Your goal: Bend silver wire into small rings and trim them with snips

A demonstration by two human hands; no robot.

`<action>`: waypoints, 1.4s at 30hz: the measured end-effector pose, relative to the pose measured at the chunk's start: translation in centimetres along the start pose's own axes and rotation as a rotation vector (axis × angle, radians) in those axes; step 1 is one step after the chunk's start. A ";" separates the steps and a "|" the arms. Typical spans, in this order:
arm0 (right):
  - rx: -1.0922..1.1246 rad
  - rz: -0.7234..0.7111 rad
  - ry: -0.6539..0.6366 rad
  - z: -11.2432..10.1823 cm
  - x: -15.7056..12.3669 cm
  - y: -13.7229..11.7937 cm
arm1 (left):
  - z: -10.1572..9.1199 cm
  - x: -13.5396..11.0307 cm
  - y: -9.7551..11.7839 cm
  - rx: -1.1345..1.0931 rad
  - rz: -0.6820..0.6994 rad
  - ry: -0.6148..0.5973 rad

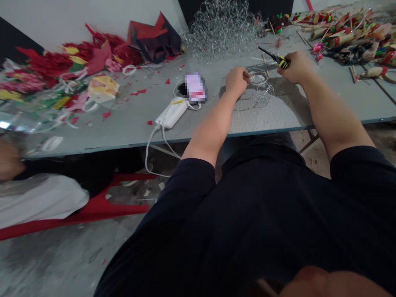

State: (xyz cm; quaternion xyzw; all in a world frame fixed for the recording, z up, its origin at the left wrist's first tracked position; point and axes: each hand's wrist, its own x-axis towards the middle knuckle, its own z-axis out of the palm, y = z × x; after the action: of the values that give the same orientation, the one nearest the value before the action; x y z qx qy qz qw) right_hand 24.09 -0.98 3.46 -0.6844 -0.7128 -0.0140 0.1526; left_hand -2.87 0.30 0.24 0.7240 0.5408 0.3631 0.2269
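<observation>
My right hand [296, 68] is wrapped round the yellow-and-black handles of pliers [282, 62], whose long dark jaws point left above the table. My left hand [236, 82] rests low over the table with its fingers curled together. Whatever its fingertips pinch is too small to make out. Just right of those fingertips lies a pale ring-shaped roll [258, 78] with small bits inside it. A bent wire shape [265, 94] sits in front of the ring. Thin straight wires [261, 66] lie behind it, between my hands.
A big heap of tangled wire [221, 31] stands at the back. A phone [195, 87] and a cabled white power bank [172, 113] lie to the left, before red paper flowers [114, 49]. Bamboo figures [343, 39] pile up at right. Another person's sleeve [43, 198] shows lower left.
</observation>
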 end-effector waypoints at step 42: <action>0.057 -0.028 -0.043 -0.2 -0.9 -2.1 | -0.6 0.0 4.1 -0.256 0.167 0.107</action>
State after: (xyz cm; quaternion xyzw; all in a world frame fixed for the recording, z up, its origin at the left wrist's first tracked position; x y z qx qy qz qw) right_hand 22.13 -2.06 3.77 -0.6698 -0.7257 0.0189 0.1563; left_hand -0.85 -0.99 3.59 0.7112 0.4394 0.4847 0.2574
